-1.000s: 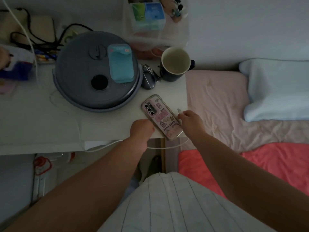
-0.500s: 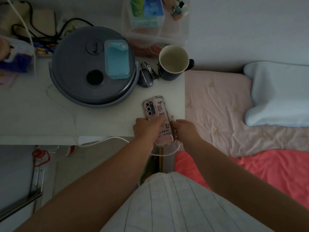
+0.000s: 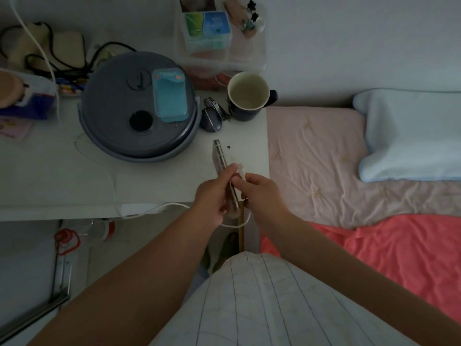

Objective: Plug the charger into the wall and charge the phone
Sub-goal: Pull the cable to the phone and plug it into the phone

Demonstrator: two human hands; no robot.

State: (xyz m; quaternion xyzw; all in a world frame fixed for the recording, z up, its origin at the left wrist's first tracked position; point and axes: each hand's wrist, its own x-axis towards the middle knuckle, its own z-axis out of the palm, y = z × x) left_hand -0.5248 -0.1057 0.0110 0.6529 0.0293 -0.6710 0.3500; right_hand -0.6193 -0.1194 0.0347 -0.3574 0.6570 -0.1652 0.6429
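Note:
The phone (image 3: 220,156), in a pink patterned case, is lifted off the white desk (image 3: 50,176) and turned on its edge, so I see mostly its thin side. My left hand (image 3: 214,196) grips its lower half. My right hand (image 3: 259,193) pinches the white charging cable's plug (image 3: 241,169) just right of the phone, tip pointing up and apart from the phone. The white cable (image 3: 159,208) loops under my hands and runs left along the desk's front edge. The phone's port is hidden by my fingers.
A grey round lidded pot (image 3: 139,106) with a teal pouch (image 3: 170,94) on it stands behind my hands. A dark mouse (image 3: 210,122) and a navy mug (image 3: 248,98) sit at the back right. A bed with a pink sheet (image 3: 316,156) borders the desk's right edge.
The phone lay flat, back up, on the desk; my left hand has picked it up and tilted it onto its edge. My right hand has raised the plug beside it.

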